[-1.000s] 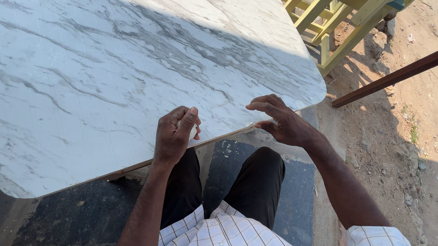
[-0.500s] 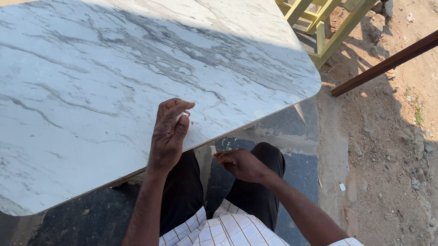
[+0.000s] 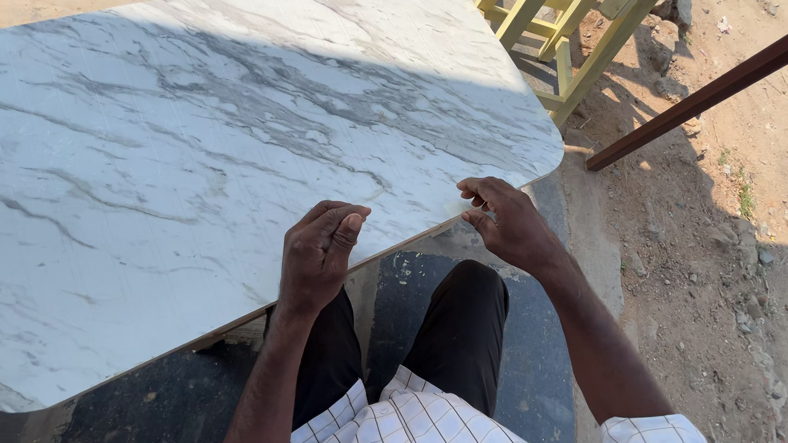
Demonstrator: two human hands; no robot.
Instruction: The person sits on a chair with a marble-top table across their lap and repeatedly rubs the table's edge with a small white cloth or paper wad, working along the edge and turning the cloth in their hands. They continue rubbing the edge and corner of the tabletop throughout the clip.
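A large white marble-patterned tabletop (image 3: 187,151) with grey veins and rounded corners fills most of the view. My left hand (image 3: 317,251) rests on its near edge with the fingers curled into a loose fist and nothing visible in it. My right hand (image 3: 505,218) is at the same edge further right, fingertips bent and touching the rim close to the rounded corner. My legs in black trousers (image 3: 452,334) are below the edge.
A yellow-green wooden frame (image 3: 571,19) stands beyond the far right corner. A brown bar (image 3: 698,93) slants across the dirt ground at right. Dark paving (image 3: 110,420) lies under the tabletop's near side.
My right hand dropped from the tabletop edge to my lap, then came back up to the edge near the corner. My left hand stayed curled at the edge.
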